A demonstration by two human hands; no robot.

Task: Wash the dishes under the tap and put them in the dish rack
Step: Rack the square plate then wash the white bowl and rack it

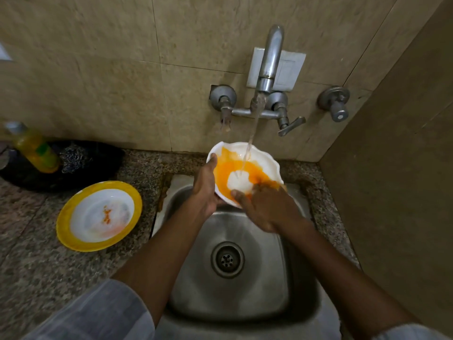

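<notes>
Steel sink [245,303], left hand [204,190] gripping orange-smeared bowl [259,155], right hand [264,209] fingers flat inside

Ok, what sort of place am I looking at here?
Most likely a small home kitchen sink corner. A steel sink is set in a speckled stone counter, a wall tap runs onto a stained white bowl, and a dirty yellow-rimmed plate waits beside it.
</notes>
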